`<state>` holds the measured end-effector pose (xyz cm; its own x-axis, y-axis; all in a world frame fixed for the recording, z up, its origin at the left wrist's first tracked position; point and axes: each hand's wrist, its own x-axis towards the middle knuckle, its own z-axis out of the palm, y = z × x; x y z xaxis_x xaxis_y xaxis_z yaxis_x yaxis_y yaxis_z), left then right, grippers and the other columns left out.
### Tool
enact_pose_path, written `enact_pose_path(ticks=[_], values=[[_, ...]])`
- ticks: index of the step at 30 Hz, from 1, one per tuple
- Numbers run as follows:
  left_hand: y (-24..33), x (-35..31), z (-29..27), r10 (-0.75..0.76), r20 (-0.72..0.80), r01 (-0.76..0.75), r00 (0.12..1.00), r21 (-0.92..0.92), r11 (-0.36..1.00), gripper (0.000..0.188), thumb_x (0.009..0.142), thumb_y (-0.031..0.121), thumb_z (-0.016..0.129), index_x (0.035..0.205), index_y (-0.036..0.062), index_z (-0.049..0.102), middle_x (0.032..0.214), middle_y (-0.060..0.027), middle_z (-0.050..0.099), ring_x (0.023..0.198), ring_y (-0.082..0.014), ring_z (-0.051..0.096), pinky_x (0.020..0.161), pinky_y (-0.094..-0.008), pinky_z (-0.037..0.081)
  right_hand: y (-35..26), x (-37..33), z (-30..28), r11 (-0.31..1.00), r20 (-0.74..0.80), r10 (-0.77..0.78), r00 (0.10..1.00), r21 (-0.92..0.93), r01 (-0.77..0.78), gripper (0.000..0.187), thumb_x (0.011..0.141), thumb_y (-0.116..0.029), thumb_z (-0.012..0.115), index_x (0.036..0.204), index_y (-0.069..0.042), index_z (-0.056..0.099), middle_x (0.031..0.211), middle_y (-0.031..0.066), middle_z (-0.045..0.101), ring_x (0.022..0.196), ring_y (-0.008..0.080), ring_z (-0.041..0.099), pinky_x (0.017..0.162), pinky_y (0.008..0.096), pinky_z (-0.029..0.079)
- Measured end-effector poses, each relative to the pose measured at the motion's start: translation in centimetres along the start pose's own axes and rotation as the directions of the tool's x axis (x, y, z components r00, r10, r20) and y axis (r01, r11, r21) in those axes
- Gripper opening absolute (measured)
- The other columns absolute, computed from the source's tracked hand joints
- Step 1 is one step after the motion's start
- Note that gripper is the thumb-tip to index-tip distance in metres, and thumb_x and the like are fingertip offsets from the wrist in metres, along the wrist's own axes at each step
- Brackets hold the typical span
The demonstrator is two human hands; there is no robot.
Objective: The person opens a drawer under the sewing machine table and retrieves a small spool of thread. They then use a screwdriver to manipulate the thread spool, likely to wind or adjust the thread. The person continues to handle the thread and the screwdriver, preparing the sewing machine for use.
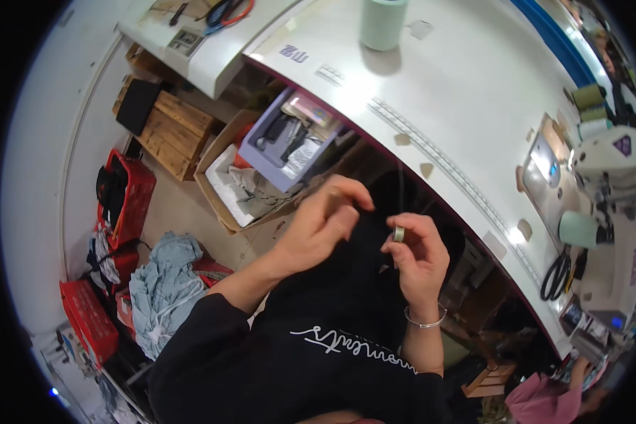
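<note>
Above my lap, by the table's near edge, my right hand (420, 258) pinches a small metal bobbin (399, 234) with pale thread between thumb and fingers. A thin bracelet circles that wrist. To its left, my left hand (325, 222) is raised with bent fingers, its thumb and index finger apart. I see nothing in the left hand, though its inner fingers are partly hidden. A gap separates the two hands. Beyond them lies the white sewing table (445, 92), with a large pale green thread cone (384, 25) standing on it.
A white sewing machine (611, 212) stands at the right, with a smaller green spool (578, 230) beside it. Under the table's edge are a purple drawer (265, 159) of small items and a cardboard box (215, 169). Red crates (134, 198) and grey-blue cloth (166, 283) are at the left.
</note>
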<state>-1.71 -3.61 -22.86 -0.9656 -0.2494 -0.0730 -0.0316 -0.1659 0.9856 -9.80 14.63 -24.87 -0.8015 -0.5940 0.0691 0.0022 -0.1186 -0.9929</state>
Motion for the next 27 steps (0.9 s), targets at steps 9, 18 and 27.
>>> enact_pose_path(ticks=[9,18,27], values=[[1.5,0.8,2.1,0.227,0.162,-0.276,0.960,0.424,0.863,0.038,0.093,0.041,0.064,0.096,0.0025,0.063,0.084,-0.0070,0.054,0.074,-0.0210,0.052,0.067,-0.0320,0.043,1.3,-2.7,-2.4,0.861,-0.008,0.298,0.955,0.435,-0.265,0.031,0.095,-0.005,0.061,0.124,0.003,0.057,0.090,0.0090,0.066,0.069,0.0078,0.060,0.052,0.0165,0.046],[0.4,-0.3,2.4,0.342,0.108,-0.358,0.934,0.255,0.898,0.031,0.089,0.034,0.071,0.092,0.0033,0.067,0.085,-0.0083,0.065,0.079,-0.0211,0.060,0.068,-0.0309,0.047,2.4,-3.4,-2.7,0.843,-0.032,0.288,0.957,0.484,-0.237,0.035,0.098,-0.009,0.057,0.131,0.004,0.054,0.098,0.0130,0.069,0.071,0.0087,0.061,0.051,0.0167,0.047],[0.1,-0.4,2.7,0.436,0.227,-0.489,0.871,0.309,0.816,0.026,0.084,0.023,0.077,0.097,0.0019,0.070,0.091,-0.0101,0.065,0.081,-0.0205,0.062,0.068,-0.0290,0.050,2.3,-3.2,-2.6,0.824,-0.062,0.282,0.957,0.526,-0.209,0.031,0.097,-0.008,0.059,0.125,0.003,0.057,0.098,0.0121,0.068,0.071,0.0079,0.061,0.051,0.0158,0.046]])
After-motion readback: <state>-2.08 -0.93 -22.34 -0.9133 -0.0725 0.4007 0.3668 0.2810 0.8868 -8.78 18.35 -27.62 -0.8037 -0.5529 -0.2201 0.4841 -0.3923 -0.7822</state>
